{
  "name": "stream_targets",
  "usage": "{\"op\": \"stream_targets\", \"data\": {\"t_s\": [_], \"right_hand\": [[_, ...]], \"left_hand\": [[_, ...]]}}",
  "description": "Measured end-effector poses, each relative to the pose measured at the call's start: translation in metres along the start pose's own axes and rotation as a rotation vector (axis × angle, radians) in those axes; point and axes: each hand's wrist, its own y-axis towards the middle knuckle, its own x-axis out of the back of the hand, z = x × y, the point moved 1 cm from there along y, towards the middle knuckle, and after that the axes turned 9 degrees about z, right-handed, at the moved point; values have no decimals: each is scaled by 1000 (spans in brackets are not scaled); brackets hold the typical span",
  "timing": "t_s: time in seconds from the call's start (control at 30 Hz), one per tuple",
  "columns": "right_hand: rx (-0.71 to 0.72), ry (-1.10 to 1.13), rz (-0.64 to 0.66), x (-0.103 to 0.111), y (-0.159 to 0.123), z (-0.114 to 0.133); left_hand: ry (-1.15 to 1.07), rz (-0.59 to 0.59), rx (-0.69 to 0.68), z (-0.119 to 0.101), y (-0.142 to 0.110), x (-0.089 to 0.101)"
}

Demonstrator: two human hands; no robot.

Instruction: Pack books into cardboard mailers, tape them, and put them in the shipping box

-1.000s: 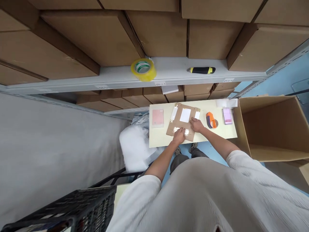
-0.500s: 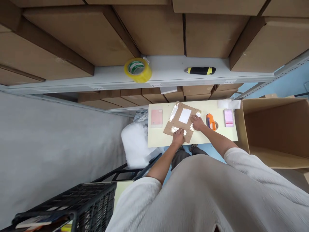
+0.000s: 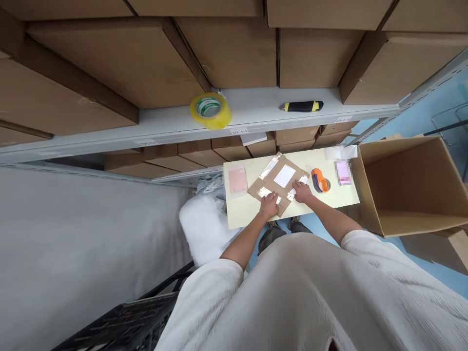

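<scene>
A flat cardboard parcel [image 3: 277,175] lies at a slant on the cream table [image 3: 239,214]. It has a white label [image 3: 284,176] in its middle and shiny clear tape along its edges. My left hand [image 3: 269,205] rests on the near taped edge with its fingers laid over the top. On the right edge lies my right hand [image 3: 302,191], fingers stretched onto the cardboard. Just right of that hand is an orange tape dispenser [image 3: 320,180] with a roll in it.
A pink item [image 3: 238,181] lies at the table's left; a phone-like blurred thing [image 3: 343,172] is at the right. A big open carton [image 3: 413,185] stands beside the table. Yellow tape [image 3: 211,111] and a utility knife [image 3: 302,106] sit on the shelf [image 3: 252,102] below boxes.
The parcel has turned clockwise under both hands, its far left corner swinging to the right. Both hands have stayed on it. The camera view has shifted slightly.
</scene>
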Motion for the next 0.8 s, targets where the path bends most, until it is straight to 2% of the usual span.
{"op": "stream_targets", "data": {"t_s": [0.4, 0.63, 0.8], "right_hand": [[-119, 33, -33, -5, -26, 9], [-104, 21, -59, -4, -35, 26], [-45, 35, -53, -12, -37, 40]], "left_hand": [[1, 25, -76, 2, 4, -4], [1, 47, -20, 18, 18, 15], [-11, 25, 26, 28, 21, 27]]}}
